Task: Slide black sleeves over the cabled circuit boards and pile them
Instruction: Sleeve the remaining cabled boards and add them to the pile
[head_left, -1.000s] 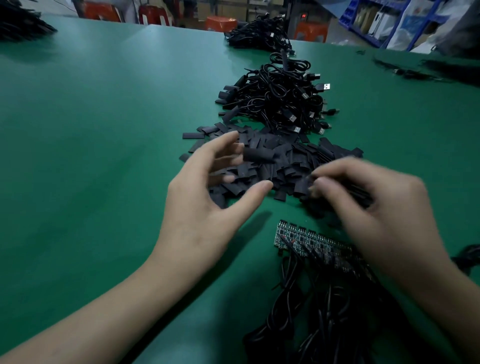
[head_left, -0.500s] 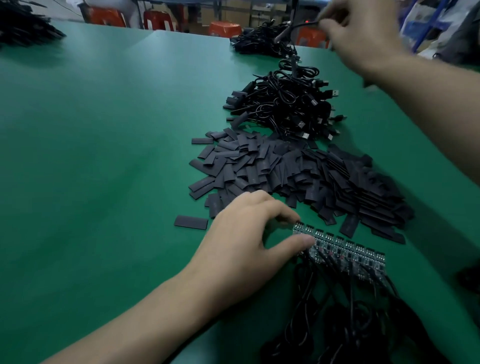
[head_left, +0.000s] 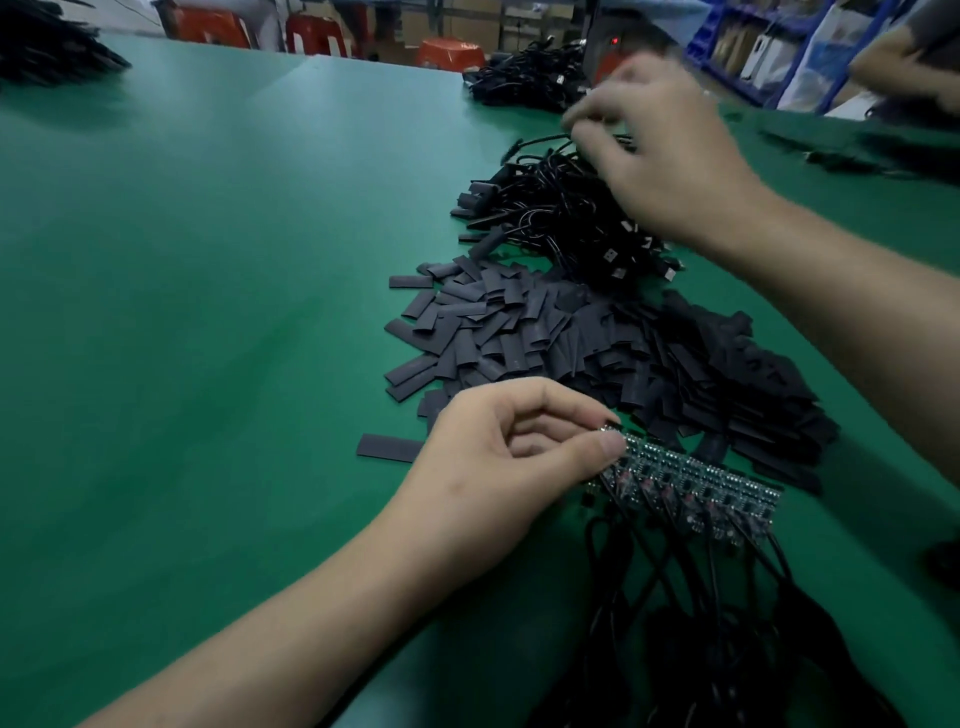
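Observation:
A row of small circuit boards (head_left: 701, 488) lies on the green table (head_left: 208, 312), and their black cables (head_left: 691, 613) trail toward me. My left hand (head_left: 493, 462) pinches the leftmost board between thumb and forefinger. Behind the row spreads a heap of flat black sleeves (head_left: 597, 343), with one loose sleeve (head_left: 389, 447) just left of my left hand. Farther back is a pile of sleeved cables (head_left: 556, 218). My right hand (head_left: 670, 156), blurred, hovers over that pile with its fingers closed on a black cable (head_left: 540, 141).
Another cable heap (head_left: 524, 83) sits at the table's far edge, and a dark heap (head_left: 47, 47) at the far left corner. Red stools (head_left: 311, 34) stand behind the table. Another person's arm (head_left: 904, 57) shows at the top right, near dark items (head_left: 857, 156).
My right hand has come down from high at the back onto the sleeved cable pile. My left hand, which was reaching onto the row's left end, now pinches the leftmost board.

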